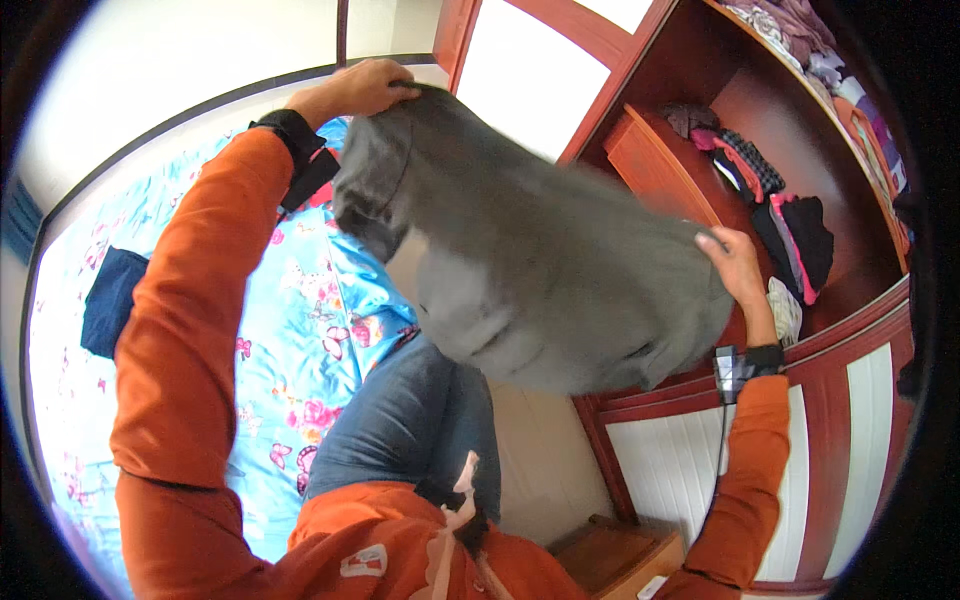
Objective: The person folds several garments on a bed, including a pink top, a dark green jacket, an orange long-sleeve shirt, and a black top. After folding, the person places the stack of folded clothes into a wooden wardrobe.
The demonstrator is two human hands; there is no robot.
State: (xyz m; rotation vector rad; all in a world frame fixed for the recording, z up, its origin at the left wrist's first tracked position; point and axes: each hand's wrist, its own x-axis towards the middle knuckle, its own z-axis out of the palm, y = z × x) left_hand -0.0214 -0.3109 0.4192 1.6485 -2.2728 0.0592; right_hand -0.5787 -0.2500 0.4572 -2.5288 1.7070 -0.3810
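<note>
A dark grey garment (540,260) is stretched out in the air in front of me, slightly blurred by motion. Its exact kind cannot be made out. My left hand (362,88) pinches its upper left end, raised high over the bed. Lower down on the right, my right hand (738,268) grips the other end, thumb on top, close to the open wardrobe. Between the two hands the cloth sags, hiding part of the wardrobe front and the floor behind it.
On my left is a bed with a blue floral and butterfly cover (290,340), bearing a folded navy cloth (112,300). At right stands a red-brown wardrobe (625,165) with folded clothes (800,235) inside. A wooden box or stool (625,555) sits low near me.
</note>
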